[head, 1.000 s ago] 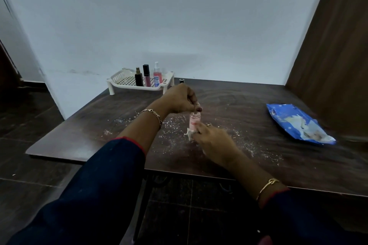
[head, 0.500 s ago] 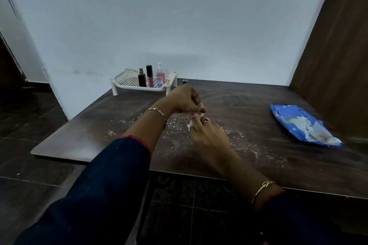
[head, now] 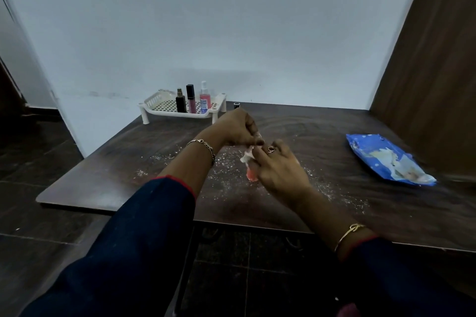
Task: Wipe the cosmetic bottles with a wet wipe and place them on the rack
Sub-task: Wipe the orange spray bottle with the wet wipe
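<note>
— What do the hands have?

— The right hand (head: 278,170) is wrapped round the pink bottle (head: 252,175), with the wet wipe (head: 246,157) bunched against it. The left hand (head: 237,127) pinches the bottle's top. The bottle is tilted over the bench (head: 103,183), in front of the rack (head: 157,100) and slightly to its right.

— How should the wiping go?

— I'd steady the top and turn the body through the wipe, right down to the base, which pokes out bare. Keep it clear of the white specks (head: 334,195) in front of the rack.

— And after?

— Stand it upright on the rack beside the black bottle (head: 181,104), the dark-capped tube (head: 191,100) and the spray bottle (head: 204,100). Spare wipes are in the blue pack (head: 386,159), well right of the rack.
</note>
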The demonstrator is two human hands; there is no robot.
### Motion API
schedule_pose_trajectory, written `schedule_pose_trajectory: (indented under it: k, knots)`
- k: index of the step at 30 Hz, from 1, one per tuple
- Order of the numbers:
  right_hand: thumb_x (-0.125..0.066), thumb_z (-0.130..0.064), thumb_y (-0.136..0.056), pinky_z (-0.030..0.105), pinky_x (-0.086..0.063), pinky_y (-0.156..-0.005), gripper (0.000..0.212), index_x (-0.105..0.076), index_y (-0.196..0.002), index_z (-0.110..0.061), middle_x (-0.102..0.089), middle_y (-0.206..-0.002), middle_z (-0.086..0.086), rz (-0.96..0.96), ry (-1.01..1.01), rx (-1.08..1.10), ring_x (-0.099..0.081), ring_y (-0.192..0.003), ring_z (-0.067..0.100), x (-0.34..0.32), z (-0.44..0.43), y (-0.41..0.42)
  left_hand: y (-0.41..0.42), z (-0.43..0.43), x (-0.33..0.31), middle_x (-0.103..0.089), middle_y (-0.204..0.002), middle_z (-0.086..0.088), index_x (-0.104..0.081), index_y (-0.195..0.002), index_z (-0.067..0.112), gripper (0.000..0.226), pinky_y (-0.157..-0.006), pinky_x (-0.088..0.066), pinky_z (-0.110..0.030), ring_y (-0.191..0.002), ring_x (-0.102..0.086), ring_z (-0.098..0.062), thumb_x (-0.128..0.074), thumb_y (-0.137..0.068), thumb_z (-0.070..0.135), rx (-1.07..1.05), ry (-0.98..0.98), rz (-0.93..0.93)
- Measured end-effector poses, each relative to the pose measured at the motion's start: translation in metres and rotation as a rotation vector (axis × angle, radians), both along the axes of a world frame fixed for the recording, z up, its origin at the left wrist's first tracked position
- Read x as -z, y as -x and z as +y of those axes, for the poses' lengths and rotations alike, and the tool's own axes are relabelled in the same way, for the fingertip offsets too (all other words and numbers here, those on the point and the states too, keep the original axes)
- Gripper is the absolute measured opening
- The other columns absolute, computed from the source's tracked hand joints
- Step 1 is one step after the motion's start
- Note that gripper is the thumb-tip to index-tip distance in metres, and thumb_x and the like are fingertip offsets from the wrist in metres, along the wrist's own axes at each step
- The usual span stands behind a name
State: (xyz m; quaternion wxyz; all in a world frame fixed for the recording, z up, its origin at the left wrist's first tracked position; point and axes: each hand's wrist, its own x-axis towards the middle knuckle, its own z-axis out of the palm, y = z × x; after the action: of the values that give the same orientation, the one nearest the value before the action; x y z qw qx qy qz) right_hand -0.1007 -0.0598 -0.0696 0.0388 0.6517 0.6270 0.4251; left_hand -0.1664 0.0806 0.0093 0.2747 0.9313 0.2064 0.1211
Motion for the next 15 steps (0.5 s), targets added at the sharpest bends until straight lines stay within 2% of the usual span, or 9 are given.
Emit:
schedule_pose_trajectory:
  k: [2, 5, 8, 11, 13, 15]
  knots:
    - [-0.055, -0.015, -0.075, 0.042, -0.046, -0.092, 0.030, -0.069, -0.102, -0.016, -0.067, -0.106, 0.011, -0.019, 0.132, -0.032, -0.066, -0.084, 0.023, 0.007, -0.007, 0.000, 0.001, -0.001, 0.000, -0.068, -0.074, 0.001, -0.069, -0.076, 0.013, 0.013, -0.077, -0.055, -0.031, -0.068, -0.061, -0.009, -0.079, -0.073, 0.020, 0.011, 0.031, -0.004]
    - [-0.063, -0.016, -0.076, 0.040, -0.046, -0.093, 0.023, -0.070, -0.098, -0.016, -0.068, -0.101, 0.006, -0.008, 0.316, -0.025, -0.067, -0.083, 0.021, 0.010, -0.008, -0.005, 0.001, -0.001, 0.000, -0.066, -0.073, 0.002, -0.069, -0.080, 0.009, 0.015, -0.080, -0.056, -0.034, -0.068, -0.060, -0.008, -0.079, -0.073, 0.018, 0.015, 0.029, -0.016]
    - [-0.064, -0.014, -0.073, 0.049, -0.044, -0.096, 0.015, -0.069, -0.088, -0.016, -0.067, -0.101, 0.011, 0.040, 0.179, -0.091, -0.067, -0.078, 0.027, 0.003, -0.003, -0.015, 0.001, -0.001, 0.002, -0.068, -0.076, -0.001, -0.069, -0.081, 0.008, 0.016, -0.081, -0.056, -0.034, -0.072, -0.063, -0.011, -0.079, -0.072, 0.017, 0.015, 0.017, -0.029]
    - [-0.049, -0.015, -0.081, 0.049, -0.042, -0.096, 0.023, -0.069, -0.092, -0.016, -0.064, -0.108, 0.012, 0.120, 0.056, -0.087, -0.065, -0.079, 0.027, 0.004, -0.006, -0.013, 0.001, -0.002, 0.003, -0.070, -0.079, -0.001, -0.070, -0.084, 0.008, 0.018, -0.077, -0.055, -0.029, -0.069, -0.061, -0.007, -0.079, -0.073, 0.019, 0.026, -0.025, -0.035]
    - [-0.040, -0.016, -0.081, 0.048, -0.043, -0.096, 0.032, -0.070, -0.094, -0.017, -0.064, -0.111, 0.012, 0.169, 0.024, -0.065, -0.065, -0.080, 0.027, 0.008, -0.008, -0.010, 0.001, -0.002, 0.003, -0.067, -0.077, 0.001, -0.070, -0.086, 0.007, 0.019, -0.075, -0.053, -0.027, -0.067, -0.059, -0.005, -0.079, -0.074, 0.019, 0.038, -0.047, -0.037]
    - [-0.044, -0.014, -0.080, 0.048, -0.045, -0.094, 0.028, -0.069, -0.092, -0.016, -0.066, -0.107, 0.012, 0.193, 0.038, -0.054, -0.066, -0.075, 0.026, 0.014, -0.008, -0.009, 0.002, -0.001, 0.003, -0.068, -0.080, 0.000, -0.070, -0.087, 0.006, 0.019, -0.078, -0.054, -0.029, -0.071, -0.061, -0.008, -0.078, -0.074, 0.017, 0.048, -0.057, -0.037]
